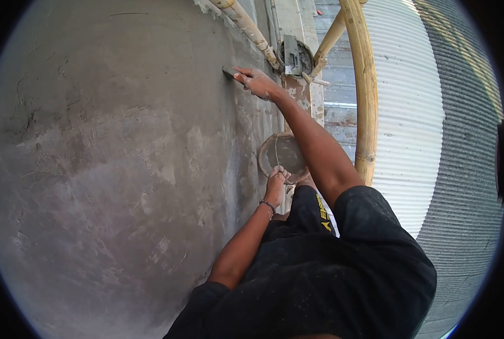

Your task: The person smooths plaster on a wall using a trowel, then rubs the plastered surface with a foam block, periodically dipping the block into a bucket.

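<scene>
My right hand (258, 85) is closed around a small dark flat tool (228, 73), its tip at the grey plastered wall (122, 141). Most of the tool is covered by my fingers, so its exact kind is unclear. Lower down, my left hand (275, 183) grips the thin handle (276, 150) of a round bucket (261, 161), its fingers closed at the near rim. Grey wet material shows inside this bucket, and my right forearm passes over its right side.
A second bucket (307, 56) of grey mortar stands farther along the ledge, with a metal plastering trowel (291, 55) across it. Bamboo poles (362, 85) rise beside my right arm, and another pole (246, 25) leans near the wall. Corrugated roofing (407, 113) lies to the right.
</scene>
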